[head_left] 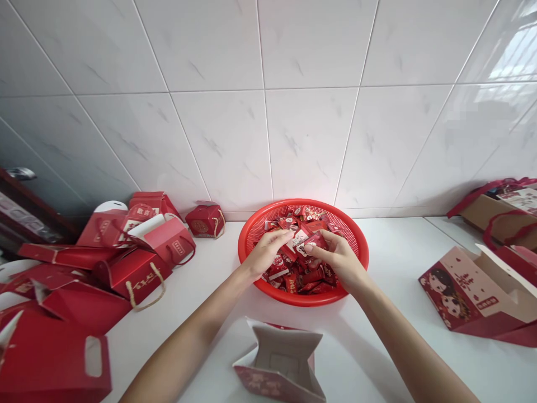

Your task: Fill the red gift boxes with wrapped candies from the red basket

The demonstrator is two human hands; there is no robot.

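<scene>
A red plastic basket (247, 263) with a perforated wall holds many wrapped candies (312, 275), mostly red with some white print. Over the pile, my left hand (268, 252) has its fingers closed at a red-and-white candy packet (299, 237). My right hand (342, 256) pinches a red wrapped candy (318, 242) between thumb and fingers, close to the left fingertips. Between my forearms, in front of the basket, stands an open paper gift box (268, 383), its grey inside showing with nothing visible in it.
Red gift boxes (75, 313) are piled at the left, some with rope handles. A small red box (205, 219) stands by the tiled wall (310, 140). At the right sit an open pink-and-red box (465, 296) and a brown carton (482, 218) with red ribbons.
</scene>
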